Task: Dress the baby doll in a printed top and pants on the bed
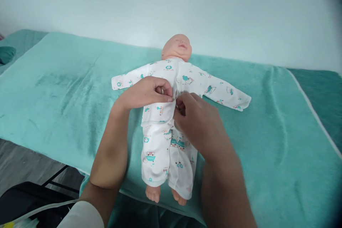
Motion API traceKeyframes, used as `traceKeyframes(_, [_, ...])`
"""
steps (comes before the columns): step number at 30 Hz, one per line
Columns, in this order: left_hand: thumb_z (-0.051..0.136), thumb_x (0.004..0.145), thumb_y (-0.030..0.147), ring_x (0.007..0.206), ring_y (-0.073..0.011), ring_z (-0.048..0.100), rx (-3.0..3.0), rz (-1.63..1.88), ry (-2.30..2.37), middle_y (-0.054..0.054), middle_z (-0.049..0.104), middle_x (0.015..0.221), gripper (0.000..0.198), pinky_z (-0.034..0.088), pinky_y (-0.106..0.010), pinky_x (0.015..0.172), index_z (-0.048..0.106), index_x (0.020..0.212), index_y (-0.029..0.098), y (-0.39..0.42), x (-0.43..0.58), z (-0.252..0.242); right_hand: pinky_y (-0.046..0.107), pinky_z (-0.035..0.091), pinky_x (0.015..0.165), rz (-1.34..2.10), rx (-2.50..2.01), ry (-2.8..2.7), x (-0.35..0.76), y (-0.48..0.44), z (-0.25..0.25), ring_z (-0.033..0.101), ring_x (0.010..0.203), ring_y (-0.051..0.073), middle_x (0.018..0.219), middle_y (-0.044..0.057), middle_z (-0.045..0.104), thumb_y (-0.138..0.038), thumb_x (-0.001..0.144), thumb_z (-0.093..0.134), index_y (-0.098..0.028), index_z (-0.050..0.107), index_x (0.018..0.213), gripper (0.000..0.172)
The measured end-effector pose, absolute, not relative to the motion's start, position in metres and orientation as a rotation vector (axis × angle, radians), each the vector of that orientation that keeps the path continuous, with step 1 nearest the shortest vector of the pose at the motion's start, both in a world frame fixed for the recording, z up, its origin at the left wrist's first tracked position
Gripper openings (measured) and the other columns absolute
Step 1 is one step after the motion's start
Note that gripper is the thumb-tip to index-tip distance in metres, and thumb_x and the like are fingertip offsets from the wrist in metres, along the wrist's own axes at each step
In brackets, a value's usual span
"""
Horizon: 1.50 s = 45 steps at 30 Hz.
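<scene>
A baby doll [177, 47] lies on its back, its head toward the wall and its bare feet toward me. It wears a white printed shirt [160, 69] with long sleeves spread to both sides and matching trousers [156, 153]. My left hand [152, 92] pinches the shirt's front edge near the middle of the chest. Close beside it, my right hand [193, 114] has its fingers closed on the other side of the front opening. The fingertips of both hands nearly meet. Whatever fastening lies between them is too small to make out.
A teal plush cover [66, 78] spreads under the doll over the long table. Behind it rises a pale wall [133, 3]. At the lower left are a black chair-like object [29, 199], a pale cable [48, 206] and grey flooring [21, 160].
</scene>
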<state>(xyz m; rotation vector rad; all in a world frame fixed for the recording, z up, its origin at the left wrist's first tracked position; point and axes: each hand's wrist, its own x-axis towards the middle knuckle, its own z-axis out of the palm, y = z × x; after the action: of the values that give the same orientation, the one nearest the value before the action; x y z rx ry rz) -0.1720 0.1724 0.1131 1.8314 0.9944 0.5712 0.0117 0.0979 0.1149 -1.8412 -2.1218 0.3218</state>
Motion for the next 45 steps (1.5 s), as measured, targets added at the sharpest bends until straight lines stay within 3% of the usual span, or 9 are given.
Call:
traceKeyframes(7, [0.074, 0.084, 0.03, 0.067, -0.0104, 0.059, 1.766, 0.681, 0.934, 0.0, 0.068, 0.074, 0.012, 0.044, -0.024, 0.061, 0.072, 0.083, 0.018, 0.17, -0.17, 0.114, 0.029, 0.034, 0.06, 0.77, -1.582, -1.993, 0.038, 0.11, 0.115, 0.052, 0.064, 0.016, 0.07, 0.0, 0.064, -0.027, 0.089, 0.061, -0.022, 0.061, 0.077, 0.013])
traceKeyframes(11, [0.077, 0.083, 0.029, 0.064, -0.0105, 0.062, 1.63, 0.694, 0.878, 0.0, 0.068, 0.071, 0.013, 0.046, -0.023, 0.057, 0.07, 0.083, 0.018, 0.169, -0.168, 0.114, 0.027, 0.033, 0.055, 0.984, -1.476, -1.893, 0.049, 0.115, 0.115, 0.045, 0.058, 0.013, 0.063, -0.002, 0.057, -0.039, 0.09, 0.064, -0.022, 0.059, 0.073, 0.025])
traceKeyframes(21, [0.082, 0.083, 0.031, 0.062, -0.011, 0.069, 1.444, 0.748, 0.726, -0.003, 0.073, 0.071, 0.02, 0.057, -0.024, 0.061, 0.07, 0.085, 0.016, 0.168, -0.159, 0.111, 0.023, 0.029, 0.051, 1.135, -1.435, -1.747, 0.044, 0.117, 0.111, 0.038, 0.059, 0.009, 0.062, -0.005, 0.048, -0.035, 0.084, 0.072, -0.02, 0.055, 0.072, 0.026])
traceKeyframes(26, [0.082, 0.083, 0.029, 0.062, -0.0115, 0.069, 1.432, 0.74, 0.731, -0.003, 0.073, 0.071, 0.018, 0.059, -0.025, 0.061, 0.07, 0.084, 0.016, 0.168, -0.159, 0.111, 0.024, 0.034, 0.051, 1.406, -1.195, -1.579, 0.061, 0.126, 0.097, 0.043, 0.056, 0.009, 0.063, -0.005, 0.048, -0.047, 0.086, 0.079, -0.021, 0.059, 0.077, 0.034])
traceKeyframes(32, [0.082, 0.083, 0.027, 0.063, -0.0127, 0.071, 1.424, 0.75, 0.732, -0.003, 0.073, 0.071, 0.016, 0.061, -0.026, 0.062, 0.07, 0.083, 0.016, 0.167, -0.156, 0.111, 0.026, 0.033, 0.051, 1.425, -0.983, -1.383, 0.063, 0.131, 0.082, 0.042, 0.056, 0.01, 0.065, -0.004, 0.049, -0.051, 0.087, 0.08, -0.022, 0.065, 0.079, 0.034])
traceKeyframes(45, [0.082, 0.084, 0.032, 0.065, -0.0129, 0.072, 1.428, 0.744, 0.714, -0.004, 0.075, 0.073, 0.021, 0.061, -0.026, 0.063, 0.071, 0.087, 0.015, 0.168, -0.154, 0.11, 0.025, 0.03, 0.043, 1.414, -1.01, -1.397, 0.055, 0.129, 0.088, 0.042, 0.047, 0.009, 0.057, -0.005, 0.051, -0.05, 0.091, 0.076, -0.022, 0.07, 0.08, 0.031])
